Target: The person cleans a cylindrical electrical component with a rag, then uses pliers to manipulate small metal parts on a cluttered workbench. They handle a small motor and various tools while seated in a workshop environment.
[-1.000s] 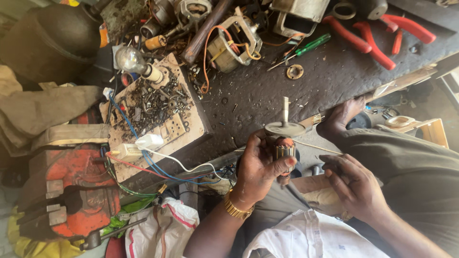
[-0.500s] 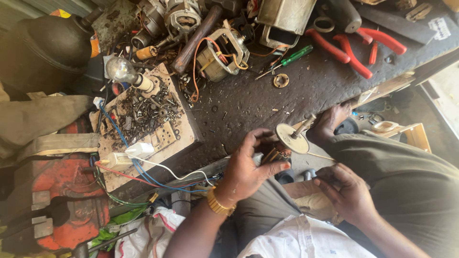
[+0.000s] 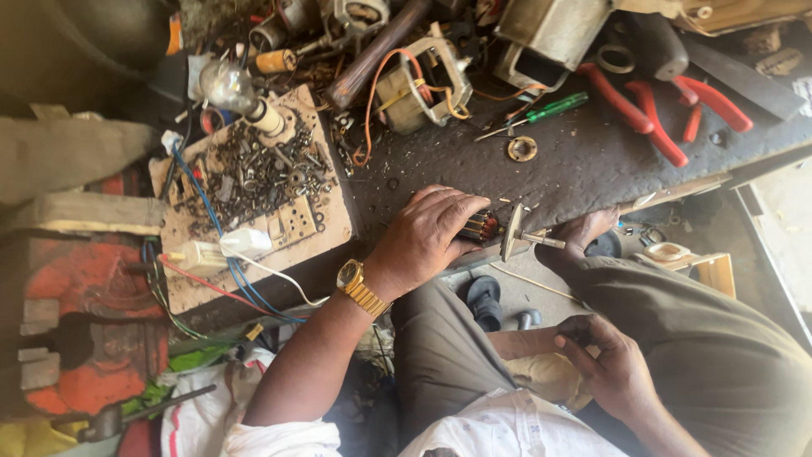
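One left hand (image 3: pixel 427 237) palm-down grips the motor rotor (image 3: pixel 495 228).

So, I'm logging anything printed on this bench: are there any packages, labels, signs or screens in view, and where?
No package, sign or screen can be made out.
Wristwatch: on the wrist of the left hand, gold band, small round dark face; too small to tell more.
Pale tag: at the bench edge near the small motor rotor, light, slanted; blurred, may not be a label.

Dark cluttered workbench (image 3: pixel 592 169), daylit floor (image 3: pixel 787 220)
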